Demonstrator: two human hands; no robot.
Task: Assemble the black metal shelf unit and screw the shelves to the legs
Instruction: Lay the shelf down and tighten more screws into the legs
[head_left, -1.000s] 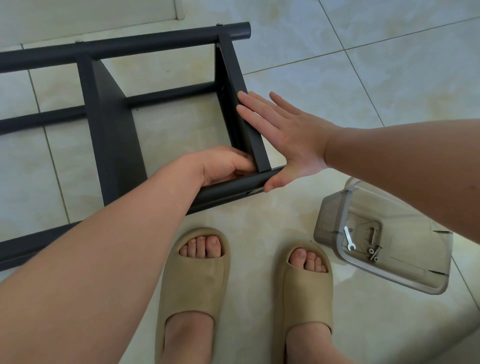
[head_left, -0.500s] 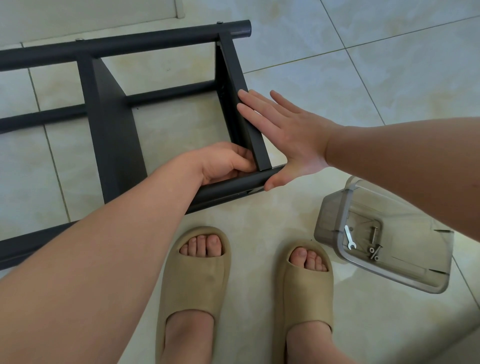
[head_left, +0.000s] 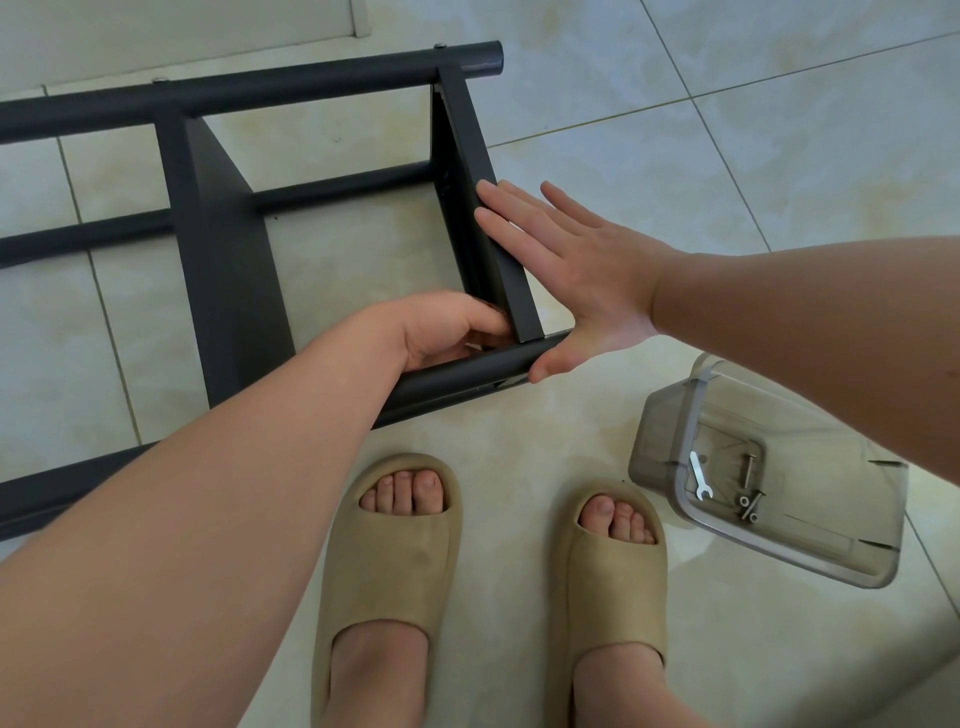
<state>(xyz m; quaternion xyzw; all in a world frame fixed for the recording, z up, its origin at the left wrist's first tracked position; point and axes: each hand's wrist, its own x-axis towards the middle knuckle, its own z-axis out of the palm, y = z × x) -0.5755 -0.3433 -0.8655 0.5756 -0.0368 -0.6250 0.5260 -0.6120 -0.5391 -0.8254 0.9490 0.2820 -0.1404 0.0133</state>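
The black metal shelf unit lies on its side on the tiled floor. Its near leg runs from lower left to centre, and its far leg crosses the top. The end shelf stands on edge between them; a second shelf stands further left. My right hand presses flat against the end shelf's outer face, thumb touching the near leg's end. My left hand reaches inside the corner where shelf meets leg, fingers curled; what they hold is hidden.
A clear plastic container lies at the lower right, holding a small spanner and a few bolts. My two feet in tan slippers stand just in front of the near leg. A white wall base runs along the top.
My left hand has shifted slightly up into the corner of shelf and leg. My right hand stays pressed on the shelf.
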